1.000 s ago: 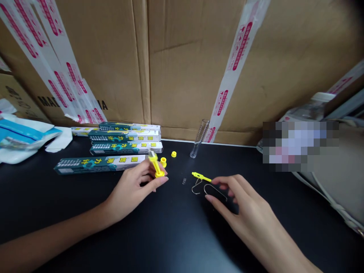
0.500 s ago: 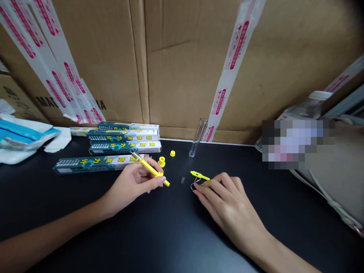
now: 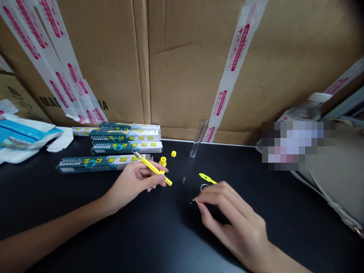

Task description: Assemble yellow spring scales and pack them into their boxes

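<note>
My left hand point(image 3: 135, 182) is shut on a yellow plastic rod point(image 3: 152, 168) with a metal tip point(image 3: 135, 151) pointing up and left. Just beyond its fingers stands a small yellow collar point(image 3: 163, 161), and a second one point(image 3: 173, 153) sits farther back. A tiny metal spring point(image 3: 184, 180) lies between my hands. My right hand point(image 3: 229, 218) pinches the end of a thin bent wire point(image 3: 195, 201) between thumb and finger, and the rest of the wire is mostly hidden by the fingers. A wire loop point(image 3: 204, 187) shows behind them, below a yellow notched plastic piece point(image 3: 207, 178).
Several long green-and-white printed boxes point(image 3: 96, 163) lie at the left of the black table point(image 3: 113, 212). A clear glass tube point(image 3: 198, 138) leans on the taped cardboard wall point(image 3: 182, 68). Blue-and-white packaging point(image 3: 19, 138) lies far left, and a pale bag point(image 3: 335, 182) sits right.
My right hand has moved down and left, now pinching the wire. The yellow notched piece sits farther right. The rod in my left hand has shifted only slightly.
</note>
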`<state>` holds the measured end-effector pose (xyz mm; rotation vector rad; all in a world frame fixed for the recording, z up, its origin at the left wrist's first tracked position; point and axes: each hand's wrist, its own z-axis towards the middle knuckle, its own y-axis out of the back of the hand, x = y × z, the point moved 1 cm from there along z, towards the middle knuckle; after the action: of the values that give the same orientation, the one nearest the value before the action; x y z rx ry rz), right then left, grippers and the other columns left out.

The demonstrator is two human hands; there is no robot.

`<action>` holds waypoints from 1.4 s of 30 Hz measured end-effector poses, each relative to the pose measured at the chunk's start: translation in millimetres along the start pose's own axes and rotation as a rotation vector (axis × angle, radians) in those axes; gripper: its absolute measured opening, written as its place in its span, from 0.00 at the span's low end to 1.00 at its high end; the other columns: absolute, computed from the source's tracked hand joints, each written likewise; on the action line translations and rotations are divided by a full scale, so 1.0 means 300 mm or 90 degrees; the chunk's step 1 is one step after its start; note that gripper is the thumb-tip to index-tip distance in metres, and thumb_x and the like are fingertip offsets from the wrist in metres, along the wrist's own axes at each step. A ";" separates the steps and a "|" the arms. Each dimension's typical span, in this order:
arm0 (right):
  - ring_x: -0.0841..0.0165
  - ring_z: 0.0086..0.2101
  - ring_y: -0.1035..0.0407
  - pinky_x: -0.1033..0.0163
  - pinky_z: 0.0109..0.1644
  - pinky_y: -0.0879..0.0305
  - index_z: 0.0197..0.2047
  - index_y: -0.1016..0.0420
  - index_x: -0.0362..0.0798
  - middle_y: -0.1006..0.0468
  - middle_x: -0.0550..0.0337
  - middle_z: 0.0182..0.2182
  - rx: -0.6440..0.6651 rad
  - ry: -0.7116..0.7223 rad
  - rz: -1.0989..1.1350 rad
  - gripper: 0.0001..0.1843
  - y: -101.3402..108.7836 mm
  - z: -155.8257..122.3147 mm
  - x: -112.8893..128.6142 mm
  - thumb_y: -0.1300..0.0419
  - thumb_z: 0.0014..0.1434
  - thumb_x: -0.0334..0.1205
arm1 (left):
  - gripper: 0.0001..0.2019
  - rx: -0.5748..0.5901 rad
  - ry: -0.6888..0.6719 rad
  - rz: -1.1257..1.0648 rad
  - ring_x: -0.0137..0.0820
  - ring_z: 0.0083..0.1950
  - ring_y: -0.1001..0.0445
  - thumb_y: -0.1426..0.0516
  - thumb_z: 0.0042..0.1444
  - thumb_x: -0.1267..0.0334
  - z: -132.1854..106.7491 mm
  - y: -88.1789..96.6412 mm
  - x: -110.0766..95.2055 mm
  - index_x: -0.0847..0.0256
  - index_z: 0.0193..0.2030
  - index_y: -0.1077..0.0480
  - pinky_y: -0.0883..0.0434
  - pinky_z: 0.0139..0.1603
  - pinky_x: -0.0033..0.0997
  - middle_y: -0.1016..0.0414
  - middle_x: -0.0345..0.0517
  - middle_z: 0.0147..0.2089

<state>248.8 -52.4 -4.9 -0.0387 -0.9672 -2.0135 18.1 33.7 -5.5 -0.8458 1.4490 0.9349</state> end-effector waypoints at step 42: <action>0.66 0.31 0.19 0.67 0.36 0.20 0.34 0.18 0.50 0.15 0.60 0.31 -0.078 -0.389 0.386 0.01 -0.082 0.023 0.012 0.31 0.57 0.37 | 0.14 0.165 0.034 0.003 0.25 0.27 0.27 0.38 0.59 0.52 -0.036 -0.078 -0.016 0.63 0.34 0.27 0.36 0.27 0.23 0.17 0.45 0.31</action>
<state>226.8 -42.9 -14.0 -0.9457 -1.0310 -1.4971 35.0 13.8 -2.4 -0.6793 1.5796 0.7123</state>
